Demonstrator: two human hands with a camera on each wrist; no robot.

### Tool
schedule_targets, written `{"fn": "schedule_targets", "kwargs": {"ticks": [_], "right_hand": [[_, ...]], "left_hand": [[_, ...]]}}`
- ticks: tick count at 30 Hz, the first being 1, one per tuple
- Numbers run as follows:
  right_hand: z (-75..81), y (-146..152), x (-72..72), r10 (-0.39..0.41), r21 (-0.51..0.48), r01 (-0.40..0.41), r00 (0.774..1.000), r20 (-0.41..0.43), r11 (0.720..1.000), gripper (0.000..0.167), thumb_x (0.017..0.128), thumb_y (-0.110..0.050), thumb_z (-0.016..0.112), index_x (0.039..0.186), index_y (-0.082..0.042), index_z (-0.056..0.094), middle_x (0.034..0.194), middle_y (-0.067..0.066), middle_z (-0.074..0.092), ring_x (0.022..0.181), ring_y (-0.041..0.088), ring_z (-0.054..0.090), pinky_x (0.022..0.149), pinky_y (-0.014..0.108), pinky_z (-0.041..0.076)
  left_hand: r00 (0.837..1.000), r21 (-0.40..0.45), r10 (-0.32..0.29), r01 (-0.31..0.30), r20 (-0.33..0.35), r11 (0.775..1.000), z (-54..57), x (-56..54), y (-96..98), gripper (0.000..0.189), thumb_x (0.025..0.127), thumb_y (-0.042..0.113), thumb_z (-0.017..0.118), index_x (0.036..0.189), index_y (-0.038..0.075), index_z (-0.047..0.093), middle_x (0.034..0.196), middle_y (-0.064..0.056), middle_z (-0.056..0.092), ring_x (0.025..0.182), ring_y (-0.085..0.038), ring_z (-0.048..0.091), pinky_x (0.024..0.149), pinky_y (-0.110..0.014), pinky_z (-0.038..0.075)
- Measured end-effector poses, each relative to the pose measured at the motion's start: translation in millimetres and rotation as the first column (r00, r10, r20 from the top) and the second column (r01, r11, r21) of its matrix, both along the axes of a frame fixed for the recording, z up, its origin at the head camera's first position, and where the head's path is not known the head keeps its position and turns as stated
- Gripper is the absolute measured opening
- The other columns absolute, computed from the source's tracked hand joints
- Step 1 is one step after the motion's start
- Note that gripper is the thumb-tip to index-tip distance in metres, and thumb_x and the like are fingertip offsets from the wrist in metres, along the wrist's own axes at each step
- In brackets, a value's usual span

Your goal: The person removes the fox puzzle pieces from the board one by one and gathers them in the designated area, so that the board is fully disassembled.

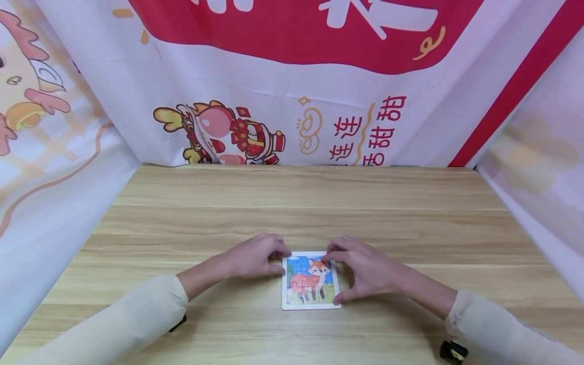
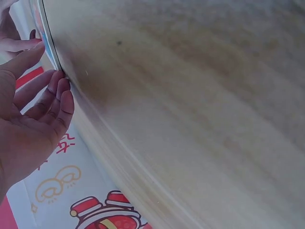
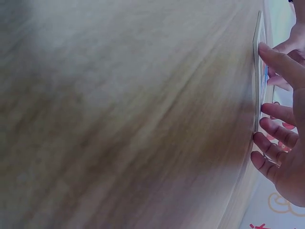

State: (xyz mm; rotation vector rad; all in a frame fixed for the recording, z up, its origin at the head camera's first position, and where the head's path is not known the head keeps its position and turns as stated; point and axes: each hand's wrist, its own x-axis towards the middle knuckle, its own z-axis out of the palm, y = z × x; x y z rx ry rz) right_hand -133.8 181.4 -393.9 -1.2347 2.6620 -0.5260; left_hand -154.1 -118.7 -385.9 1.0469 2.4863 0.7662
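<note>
A small square jigsaw puzzle (image 1: 312,280) with a fox picture lies flat on the wooden table, its pieces fitted together inside a white frame. At its upper left corner and left edge, the fingertips and thumb of my left hand (image 1: 257,255) touch the frame. My right hand (image 1: 367,266) spans the right side: the thumb rests at the lower right corner, and a fingertip touches near the fox's ear. In the left wrist view the left hand (image 2: 35,107) has loosely bent fingers at the frame's edge. The right hand (image 3: 286,119) shows spread fingers in the right wrist view.
The wooden table (image 1: 182,218) extends around the puzzle on every side. A printed cloth (image 1: 255,76) with red shapes and cartoon figures hangs along the table's back edge. More printed cloth (image 1: 59,126) stands on the left, and pale cloth (image 1: 543,147) on the right.
</note>
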Motion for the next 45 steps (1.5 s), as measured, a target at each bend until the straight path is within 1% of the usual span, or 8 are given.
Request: {"fn": "schedule_targets", "kwargs": {"ticks": [11,20,28,36,41,45], "right_hand": [[0.3,-1.6,0.5,-0.030,-0.013,0.030,1.000,0.005,0.999,0.078,0.071,-0.064,0.088,0.130,-0.015,0.071,0.125,-0.003,0.059,0.113,0.013,0.053,0.100,0.041,0.052],[0.8,-3.4,1.2,-0.064,-0.007,0.064,0.998,0.017,0.998,0.076,0.070,-0.060,0.090,0.129,-0.016,0.071,0.123,-0.004,0.059,0.111,0.013,0.053,0.098,0.041,0.052],[1.5,-4.2,2.0,-0.063,0.013,0.063,0.998,0.003,0.998,0.075,0.069,-0.057,0.091,0.129,-0.017,0.071,0.124,-0.003,0.060,0.113,0.015,0.054,0.100,0.045,0.051],[1.5,-3.9,2.3,-0.068,0.016,0.068,0.998,0.012,0.998,0.074,0.069,-0.057,0.091,0.128,-0.018,0.070,0.123,-0.005,0.059,0.112,0.014,0.053,0.100,0.045,0.050],[1.0,-3.8,2.2,-0.070,0.018,0.070,0.997,0.013,0.997,0.075,0.069,-0.057,0.091,0.129,-0.018,0.071,0.124,-0.004,0.060,0.113,0.015,0.054,0.101,0.047,0.049],[1.4,-3.7,1.8,-0.065,0.013,0.065,0.998,0.002,0.998,0.076,0.068,-0.057,0.092,0.129,-0.017,0.071,0.124,-0.002,0.060,0.113,0.016,0.054,0.102,0.048,0.049]], "left_hand": [[0.999,-0.003,0.019,-0.019,0.035,1.000,1.1,0.0,1.5,0.030,0.092,0.013,0.079,0.119,0.000,0.075,0.092,0.002,0.062,0.083,-0.015,0.055,0.071,-0.025,0.049],[0.998,-0.019,0.048,-0.048,0.031,0.999,3.7,0.2,5.8,0.027,0.091,0.014,0.080,0.114,0.002,0.077,0.091,0.003,0.061,0.083,-0.014,0.056,0.073,-0.026,0.049],[0.996,0.028,0.075,-0.077,0.056,0.997,2.8,-1.5,7.1,0.019,0.089,0.009,0.081,0.105,0.000,0.075,0.090,0.001,0.064,0.083,-0.011,0.058,0.075,-0.022,0.052],[0.990,0.032,0.104,-0.107,0.092,0.994,3.5,-1.4,9.9,0.014,0.090,0.006,0.079,0.101,0.001,0.073,0.089,0.000,0.065,0.082,-0.012,0.059,0.074,-0.022,0.052],[0.988,0.035,0.116,-0.120,0.102,0.992,3.9,-1.7,12.8,0.012,0.089,0.004,0.079,0.099,0.000,0.073,0.087,-0.001,0.064,0.079,-0.010,0.058,0.072,-0.021,0.052],[0.983,0.044,0.133,-0.140,0.127,0.989,3.7,-2.3,14.8,0.011,0.089,0.002,0.079,0.097,0.000,0.072,0.084,0.000,0.063,0.076,-0.009,0.056,0.069,-0.021,0.051]]}}
